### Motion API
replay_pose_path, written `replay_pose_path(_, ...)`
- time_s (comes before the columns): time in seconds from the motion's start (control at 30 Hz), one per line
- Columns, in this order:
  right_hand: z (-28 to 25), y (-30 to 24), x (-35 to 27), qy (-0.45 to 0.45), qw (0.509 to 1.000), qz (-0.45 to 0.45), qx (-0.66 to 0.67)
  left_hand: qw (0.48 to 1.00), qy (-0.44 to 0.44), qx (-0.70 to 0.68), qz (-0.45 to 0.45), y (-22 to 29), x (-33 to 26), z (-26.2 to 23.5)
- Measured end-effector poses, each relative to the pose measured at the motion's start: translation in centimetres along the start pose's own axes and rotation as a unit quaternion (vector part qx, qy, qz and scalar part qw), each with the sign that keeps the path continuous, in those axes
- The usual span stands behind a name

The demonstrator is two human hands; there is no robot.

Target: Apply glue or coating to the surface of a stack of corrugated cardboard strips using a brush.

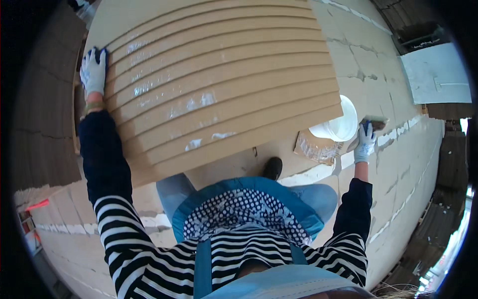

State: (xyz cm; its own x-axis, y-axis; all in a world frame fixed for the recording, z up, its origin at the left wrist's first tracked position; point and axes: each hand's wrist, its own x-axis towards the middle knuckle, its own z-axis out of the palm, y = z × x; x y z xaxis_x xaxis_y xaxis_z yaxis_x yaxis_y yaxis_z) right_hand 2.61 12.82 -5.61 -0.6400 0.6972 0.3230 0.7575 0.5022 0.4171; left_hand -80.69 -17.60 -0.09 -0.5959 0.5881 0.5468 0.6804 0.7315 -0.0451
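Note:
Overlapping brown cardboard sheets (224,70) lie fanned in rows before me, with shiny wet streaks, glue-like, along their left and middle edges. At the far left edge of the sheets rests my left hand (93,74), in a white glove with blue fingertips, its fingers spread. My right hand (366,144), gloved the same way, is closed around a flat wide brush (379,123) off to the right. The brush is apart from the sheets. Between them stands a white bucket (347,119), partly covered by the sheets' corner; its contents cannot be made out.
A wet, smeared cardboard piece (316,148) lies beside the bucket. The floor (393,164) is cracked, with white stripes. Stacks of brown cardboard (47,109) stand at the left, more along the right. A pale blue-white panel (435,74) is at the upper right. My shoe (272,168) shows below the sheets.

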Motion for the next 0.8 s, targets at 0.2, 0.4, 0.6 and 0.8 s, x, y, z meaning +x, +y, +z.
replay_pose_path(0.2,-16.0,-8.6,7.8,0.265,0.933,-0.108,0.220,0.999,0.039,0.031,-0.006,1.0,0.2,1.1)
replay_pose_path(0.4,-25.9,-23.4,14.2,0.054,0.732,-0.038,0.679,0.998,0.060,0.009,-0.014,0.3,-0.3,1.2)
replay_pose_path(0.6,-23.9,-28.3,20.5,-0.123,0.714,0.008,0.689,0.997,0.070,-0.012,-0.010,0.6,-0.3,1.1)
replay_pose_path(0.8,-21.7,-30.0,20.9,-0.155,0.734,0.026,0.661,0.996,0.081,-0.024,-0.002,0.3,-0.5,1.7)
